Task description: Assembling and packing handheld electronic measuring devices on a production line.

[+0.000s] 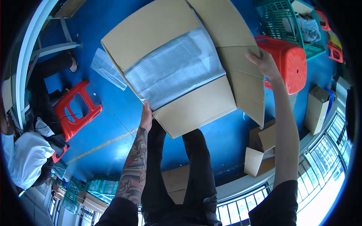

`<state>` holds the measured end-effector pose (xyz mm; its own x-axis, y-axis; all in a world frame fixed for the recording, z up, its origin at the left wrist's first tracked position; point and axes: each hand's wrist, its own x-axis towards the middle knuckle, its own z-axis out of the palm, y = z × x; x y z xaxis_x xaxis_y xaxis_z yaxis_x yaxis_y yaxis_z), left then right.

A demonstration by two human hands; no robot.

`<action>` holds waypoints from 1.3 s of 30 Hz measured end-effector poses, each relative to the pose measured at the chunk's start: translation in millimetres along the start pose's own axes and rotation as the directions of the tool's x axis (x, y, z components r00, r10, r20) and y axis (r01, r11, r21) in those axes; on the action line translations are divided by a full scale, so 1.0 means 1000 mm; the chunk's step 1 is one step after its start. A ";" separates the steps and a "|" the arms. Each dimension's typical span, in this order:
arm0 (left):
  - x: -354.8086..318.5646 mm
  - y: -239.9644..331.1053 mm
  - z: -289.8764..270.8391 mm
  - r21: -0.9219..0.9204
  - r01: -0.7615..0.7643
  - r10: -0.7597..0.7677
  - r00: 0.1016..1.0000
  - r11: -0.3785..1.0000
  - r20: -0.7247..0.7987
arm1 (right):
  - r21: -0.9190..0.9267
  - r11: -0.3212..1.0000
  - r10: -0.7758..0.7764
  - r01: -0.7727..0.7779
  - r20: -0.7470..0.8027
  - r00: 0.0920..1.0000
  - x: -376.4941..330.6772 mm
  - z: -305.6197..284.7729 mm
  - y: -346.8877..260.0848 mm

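Holding a cardboard box (196, 107) in front of the knees, over the blue floor (113, 122); whatever supports it underneath is hidden. Left hand (146, 117) has the near-left edge of the box, thumb up top, other fingers mostly out of sight below. Right hand (268, 64) is at the outer edge of the long right flap (243, 71), digits partly spread and touching or just over its inner face; can't tell if it's pinching the flap. That flap stands swung outward, creased across. Far flap (154, 32) and near panel leave a wide band between them, filled by clear, ribbed plastic wrap (175, 66); can't make out what's under it. Loose plastic sheet (106, 67) on the floor, left of the box. Red stool (288, 64) just past the right hand, green crate (277, 22) behind it with pale crumpled stuff inside. Smaller open carton (260, 150) on the floor, lower right, near the railing (320, 158). Second red stool (77, 109) off to the left, beside another person (32, 158) in a light top, mostly at the rim of the view.
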<state>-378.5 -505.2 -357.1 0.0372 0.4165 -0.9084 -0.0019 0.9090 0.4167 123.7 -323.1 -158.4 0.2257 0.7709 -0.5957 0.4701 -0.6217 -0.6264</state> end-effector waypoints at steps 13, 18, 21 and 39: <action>-0.026 0.024 -0.023 -0.270 0.052 -0.126 0.956 0.961 -0.264 | 0.173 0.948 0.195 -0.268 0.353 0.915 0.015 0.010 0.013; -0.027 0.021 -0.038 -0.186 0.068 -0.106 0.973 0.980 -0.203 | -0.398 0.894 0.247 -0.206 0.053 0.968 0.078 -0.014 0.049; -0.037 0.027 -0.029 -0.203 0.073 -0.120 0.967 0.976 -0.227 | -0.642 0.757 -0.105 -0.126 -0.309 0.945 0.083 0.044 0.084; -0.037 0.122 -0.037 0.777 0.235 -0.334 0.942 0.584 -0.034 | 0.026 0.984 0.174 -0.178 -0.381 0.908 -0.033 0.137 0.081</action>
<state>-417.5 -409.5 -274.0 0.0015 0.0894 -0.9960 0.7844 0.6177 0.0566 37.5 -417.7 -258.8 0.6123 0.6442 -0.4583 0.3998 -0.7524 -0.5235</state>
